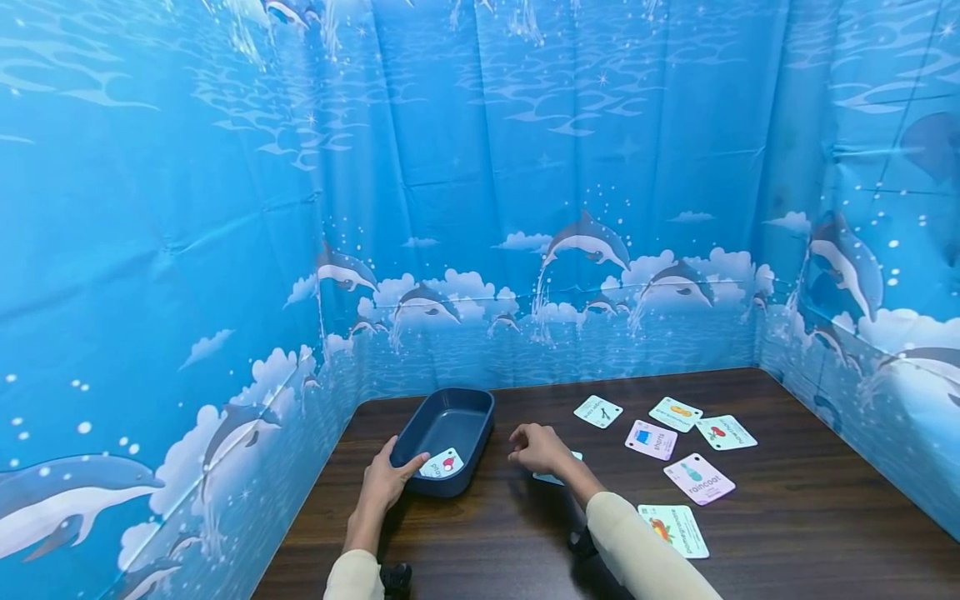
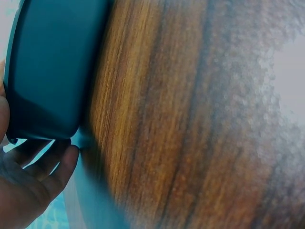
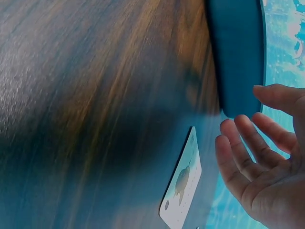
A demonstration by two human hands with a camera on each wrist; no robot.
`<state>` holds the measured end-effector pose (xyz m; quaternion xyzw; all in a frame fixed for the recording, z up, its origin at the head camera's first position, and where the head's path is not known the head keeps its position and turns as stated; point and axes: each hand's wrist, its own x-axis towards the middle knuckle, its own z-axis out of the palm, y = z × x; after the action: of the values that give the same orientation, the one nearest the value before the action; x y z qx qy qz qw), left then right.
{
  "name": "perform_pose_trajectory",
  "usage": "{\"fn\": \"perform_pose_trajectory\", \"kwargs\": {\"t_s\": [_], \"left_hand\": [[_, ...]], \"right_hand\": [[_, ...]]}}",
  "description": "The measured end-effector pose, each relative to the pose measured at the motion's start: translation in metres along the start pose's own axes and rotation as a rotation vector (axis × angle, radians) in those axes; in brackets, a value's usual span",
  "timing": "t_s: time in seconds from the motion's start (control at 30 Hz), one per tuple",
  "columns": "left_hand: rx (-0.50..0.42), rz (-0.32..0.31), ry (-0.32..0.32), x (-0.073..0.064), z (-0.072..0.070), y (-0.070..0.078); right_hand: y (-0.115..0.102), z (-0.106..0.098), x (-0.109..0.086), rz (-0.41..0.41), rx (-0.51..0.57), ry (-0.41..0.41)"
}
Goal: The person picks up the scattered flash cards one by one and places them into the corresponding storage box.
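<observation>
On the left of the table stands a dark blue rectangular tray (image 1: 476, 450). My left hand (image 1: 384, 479) grips its left wall, thumb over the rim and fingers along the outside. A picture card (image 1: 442, 463) with a red drawing lies inside the tray, close to that thumb. My right hand (image 1: 542, 448) is just right of the tray, apart from it, holding nothing; in the right wrist view its fingers (image 3: 233, 157) are loosely bent. Partly hidden under the right forearm lies another card (image 1: 549, 478), whose drawing shows in the right wrist view.
Several picture cards lie at the right of the dark wooden table (image 1: 810, 500): a raincoat card (image 1: 699, 479), a shorts card (image 1: 651, 440), a pomegranate card (image 1: 673, 531) and others behind. A blue dolphin-print curtain (image 1: 465, 208) encloses the table's back and sides.
</observation>
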<state>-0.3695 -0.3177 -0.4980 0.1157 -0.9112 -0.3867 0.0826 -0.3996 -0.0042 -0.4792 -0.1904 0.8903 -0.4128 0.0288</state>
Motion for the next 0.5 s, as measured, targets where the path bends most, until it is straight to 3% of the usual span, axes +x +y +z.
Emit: {"fn": "perform_pose_trajectory", "kwargs": {"t_s": [0.5], "left_hand": [[0.01, -0.003, 0.001, -0.001, 0.0, -0.001]], "right_hand": [[0.013, -0.008, -0.001, 0.068, -0.031, -0.007]]}}
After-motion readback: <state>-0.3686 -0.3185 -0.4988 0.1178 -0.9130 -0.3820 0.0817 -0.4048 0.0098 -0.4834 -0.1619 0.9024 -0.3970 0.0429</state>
